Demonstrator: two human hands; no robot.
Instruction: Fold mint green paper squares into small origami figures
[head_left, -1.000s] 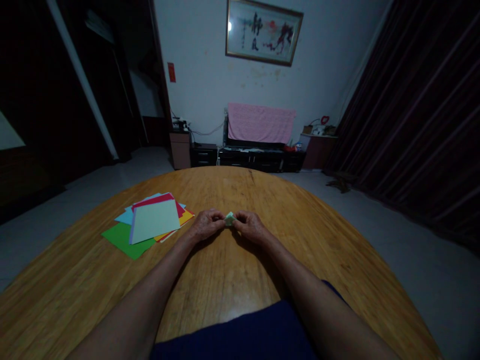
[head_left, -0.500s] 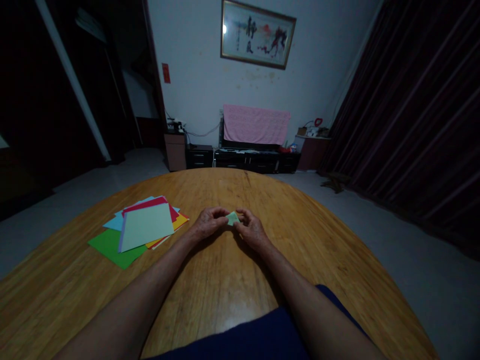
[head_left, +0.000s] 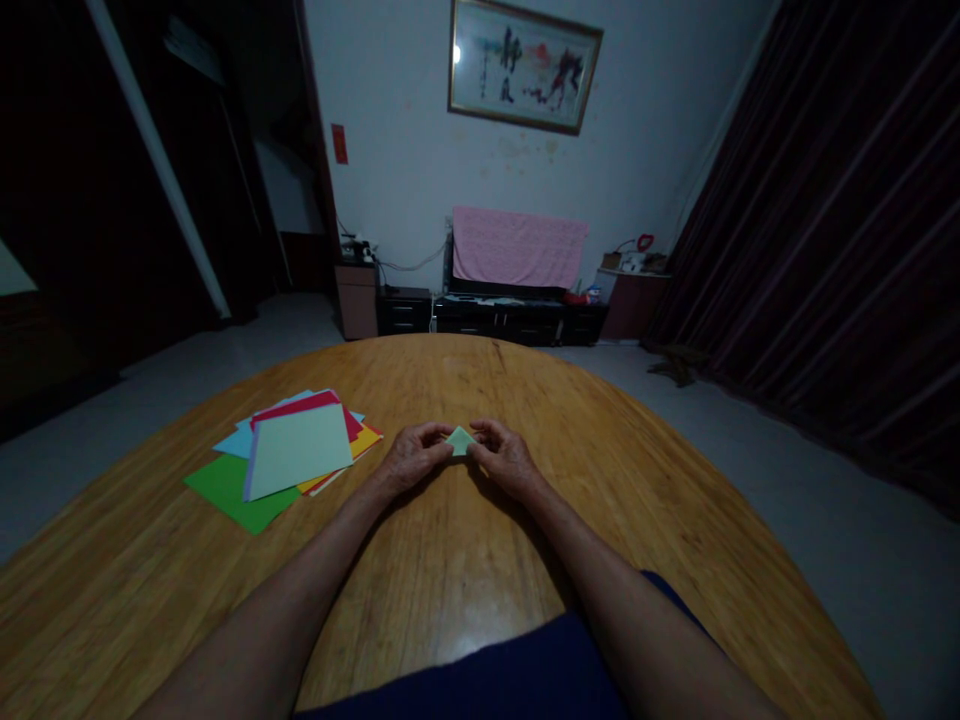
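Observation:
A small folded piece of light green paper (head_left: 460, 440) is held up between my two hands, its pointed corner facing away from me. My left hand (head_left: 415, 455) pinches its left side between thumb and fingers. On the right side, my right hand (head_left: 507, 458) grips it the same way, thumb nearest me. Both hands are low over the middle of the round wooden table (head_left: 465, 560). The paper's lower layers and some fingertips are hidden.
To the left on the table lies a loose stack of coloured paper sheets (head_left: 300, 450), with a green sheet (head_left: 244, 495) sticking out in front. Beyond the table stand a low black cabinet (head_left: 517, 325) and a screen draped with a pink towel (head_left: 517, 248).
The folded paper has turned slightly, so its point now faces straight away from me and its triangular shape shows more. My hands stay on either side. The view has shifted a little.

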